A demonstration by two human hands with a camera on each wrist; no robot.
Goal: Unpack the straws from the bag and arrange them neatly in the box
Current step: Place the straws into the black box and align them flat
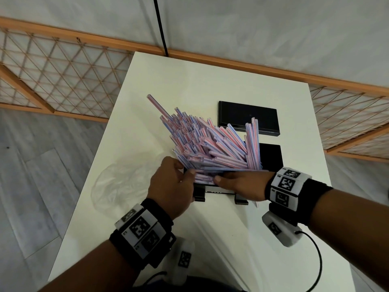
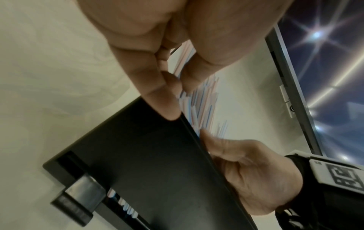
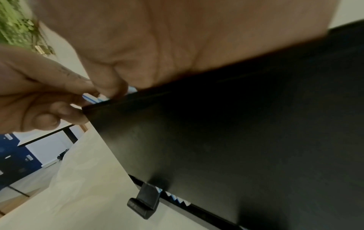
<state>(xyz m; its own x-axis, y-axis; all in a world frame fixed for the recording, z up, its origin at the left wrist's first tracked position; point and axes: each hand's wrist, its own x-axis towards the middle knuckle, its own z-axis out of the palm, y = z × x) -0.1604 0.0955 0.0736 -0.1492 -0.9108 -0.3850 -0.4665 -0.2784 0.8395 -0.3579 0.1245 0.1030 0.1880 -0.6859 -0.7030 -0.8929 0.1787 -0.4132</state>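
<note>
Straws [image 1: 210, 144], striped pink, blue and white, stand as a loose, splayed bundle in the black box [image 2: 149, 163], fanning up and toward the far-left corner of the white desk [image 1: 189, 76], with one straw poking out farther than the rest. The box sits near the middle of the desk, toward its near edge, and has two small black feet on its near side. The left hand [image 1: 170, 186] reaches in at the box's left end, fingers curled around the lower ends of the straws, thumb on top. The right hand [image 1: 240, 185] lies along the box's near rim, its fingers pressed together against the straws' base. A crumpled clear plastic bag [image 1: 117, 182] lies on the desk just left of the hands. A flat black lid [image 1: 248, 118] rests beyond the box, toward the far edge.
</note>
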